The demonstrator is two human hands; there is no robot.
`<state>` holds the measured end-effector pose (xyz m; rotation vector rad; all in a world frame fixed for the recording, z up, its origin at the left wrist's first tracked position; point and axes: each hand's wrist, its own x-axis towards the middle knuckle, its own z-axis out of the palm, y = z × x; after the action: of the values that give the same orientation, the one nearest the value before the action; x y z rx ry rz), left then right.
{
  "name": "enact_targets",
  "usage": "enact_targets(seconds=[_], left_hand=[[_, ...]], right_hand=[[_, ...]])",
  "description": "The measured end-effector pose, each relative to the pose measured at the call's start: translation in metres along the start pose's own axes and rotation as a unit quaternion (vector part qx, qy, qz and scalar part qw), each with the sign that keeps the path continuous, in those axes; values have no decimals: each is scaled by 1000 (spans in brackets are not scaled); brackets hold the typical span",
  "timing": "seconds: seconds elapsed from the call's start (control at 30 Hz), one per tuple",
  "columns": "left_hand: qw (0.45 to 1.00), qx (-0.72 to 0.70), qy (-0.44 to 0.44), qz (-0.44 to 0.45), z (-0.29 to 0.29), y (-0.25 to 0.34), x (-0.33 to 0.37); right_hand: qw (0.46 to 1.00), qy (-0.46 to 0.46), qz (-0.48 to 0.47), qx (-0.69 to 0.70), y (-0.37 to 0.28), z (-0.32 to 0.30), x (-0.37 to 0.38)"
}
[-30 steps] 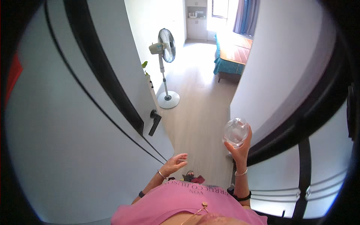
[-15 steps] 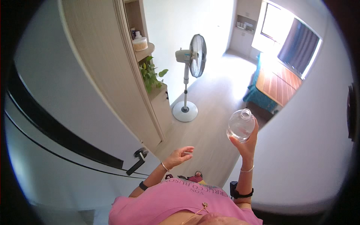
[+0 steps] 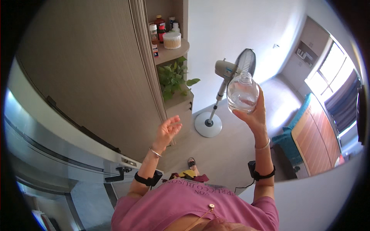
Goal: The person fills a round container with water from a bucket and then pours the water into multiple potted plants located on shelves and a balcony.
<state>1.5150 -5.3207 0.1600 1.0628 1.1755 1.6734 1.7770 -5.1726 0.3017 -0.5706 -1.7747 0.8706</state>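
A clear, round-bodied bottle (image 3: 242, 94) with an uncapped neck is gripped by my right hand (image 3: 254, 115). The fingers wrap its right side and the thumb lies along its lower edge; the far fingers are hidden behind it. The bottle stands roughly upright, raised in front of the fan. My left hand (image 3: 167, 131) is lifted in the air with nothing in it, its fingers parted and slightly bent. Nearest to it are the wooden cabinet side and, a little above, a green leafy plant (image 3: 172, 77).
A standing fan (image 3: 208, 124) is ahead. Corner shelves (image 3: 175, 54) hold several bottles and a tub of cotton swabs (image 3: 172, 40). The open door with a dark handle (image 3: 117, 175) is at left. At right stands a wooden-topped table (image 3: 316, 134) with a teal cloth.
My view has swung left and moved forward, so the shelves and plant show more fully. Both hands are raised higher. The bottle stays in my right hand, and a foot now shows below.
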Motion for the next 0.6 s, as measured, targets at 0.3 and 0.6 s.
enact_targets(seconds=[0.3,0.6], left_hand=[[985,41,156,66,-12,-1,145],[929,314,194,30,-3,-61,220]], right_hand=[[987,-124,-24,102,69,29,125],[977,-160,57,130,190,54,178]])
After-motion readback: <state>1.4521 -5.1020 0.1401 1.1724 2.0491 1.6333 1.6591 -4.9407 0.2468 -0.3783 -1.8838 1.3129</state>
